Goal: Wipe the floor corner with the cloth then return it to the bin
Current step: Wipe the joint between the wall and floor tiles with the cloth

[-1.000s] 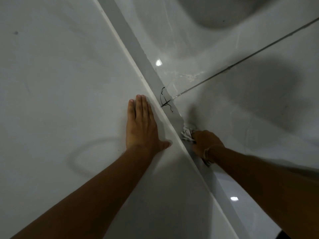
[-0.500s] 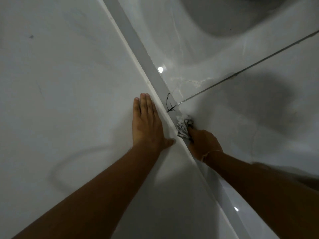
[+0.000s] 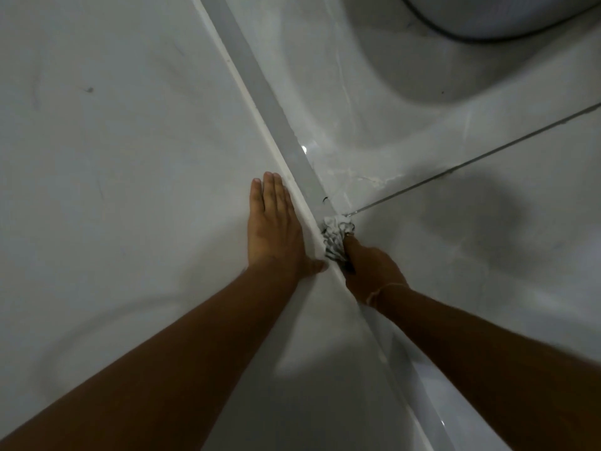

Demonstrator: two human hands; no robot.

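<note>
A crumpled white cloth with dark stripes (image 3: 335, 236) is pressed onto the glossy tiled floor (image 3: 487, 239), right against the grey skirting strip (image 3: 276, 125) where wall and floor meet. My right hand (image 3: 370, 271) is shut on the cloth from behind, covering its near part. My left hand (image 3: 273, 229) lies flat on the white wall (image 3: 130, 157), fingers together, just left of the cloth. A small black mark (image 3: 324, 199) shows on the skirting just beyond the cloth. No bin is in view.
A dark grout line (image 3: 471, 161) runs from the cloth toward the right edge. A white rounded fixture with a dark rim (image 3: 487, 24) stands at the top right. The skirting runs diagonally from top centre to bottom right.
My right hand has pushed the cloth forward along the skirting, over most of the black scribble mark. My left hand stays flat on the wall.
</note>
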